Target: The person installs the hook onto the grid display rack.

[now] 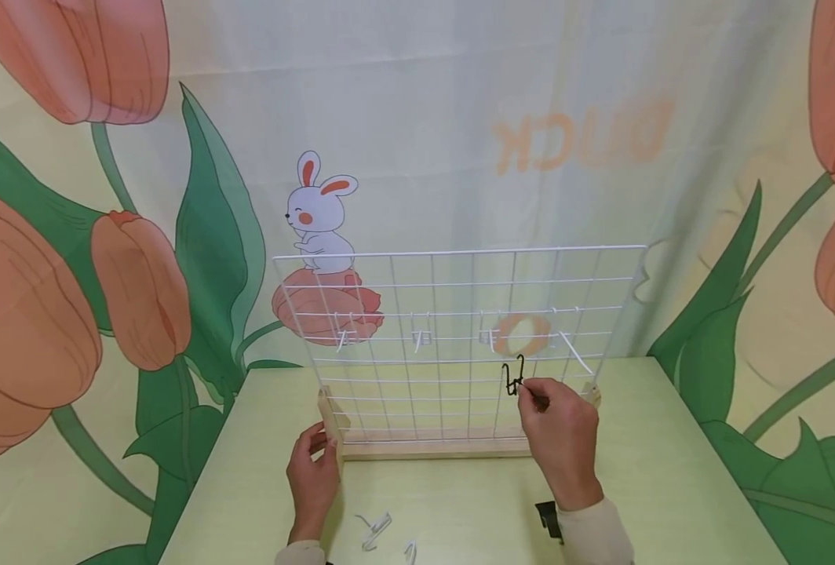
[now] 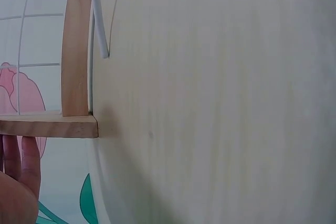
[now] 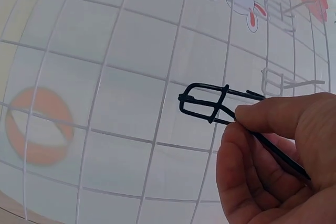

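Note:
A white wire grid panel (image 1: 453, 314) stands upright in a wooden stand (image 1: 432, 449) on a pale green table (image 1: 672, 471). My right hand (image 1: 528, 391) pinches a black wire hook (image 1: 512, 375) against the lower right part of the grid. In the right wrist view the black hook (image 3: 207, 103) is held by thumb and forefinger (image 3: 273, 121), with its looped end at the grid wires (image 3: 105, 66). My left hand (image 1: 326, 444) grips the stand's left upright post (image 1: 333, 420). The left wrist view shows that post (image 2: 76, 51) and my fingers (image 2: 23, 166) beside the stand's base.
Several white hooks (image 1: 421, 337) hang in a row across the grid. Loose white hooks (image 1: 375, 530) lie on the table near my left wrist, and a black clip-like piece (image 1: 548, 518) lies by my right sleeve. A flower-and-rabbit printed curtain (image 1: 319, 212) hangs behind.

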Motion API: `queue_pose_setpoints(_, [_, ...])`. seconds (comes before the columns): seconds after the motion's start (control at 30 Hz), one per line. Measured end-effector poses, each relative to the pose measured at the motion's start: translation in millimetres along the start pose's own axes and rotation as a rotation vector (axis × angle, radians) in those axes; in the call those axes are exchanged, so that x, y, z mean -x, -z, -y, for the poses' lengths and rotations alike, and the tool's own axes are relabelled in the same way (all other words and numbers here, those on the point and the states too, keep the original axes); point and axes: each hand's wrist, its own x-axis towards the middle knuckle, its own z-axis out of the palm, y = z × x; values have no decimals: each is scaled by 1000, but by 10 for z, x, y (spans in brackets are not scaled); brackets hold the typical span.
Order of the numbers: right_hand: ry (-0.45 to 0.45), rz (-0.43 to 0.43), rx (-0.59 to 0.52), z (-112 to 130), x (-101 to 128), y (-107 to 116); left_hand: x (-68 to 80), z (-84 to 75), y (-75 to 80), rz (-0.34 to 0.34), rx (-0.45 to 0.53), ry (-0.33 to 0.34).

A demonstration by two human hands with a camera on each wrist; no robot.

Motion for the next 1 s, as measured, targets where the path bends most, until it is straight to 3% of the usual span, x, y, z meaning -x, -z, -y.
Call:
queue_pose_setpoints(0.43, [-7, -54, 44, -39, -81, -31, 0, -20, 7, -7, 2, -5])
queue_pose_setpoints(1.0, [-4, -85, 83, -91, 6, -147, 2, -32, 16, -8, 19, -11])
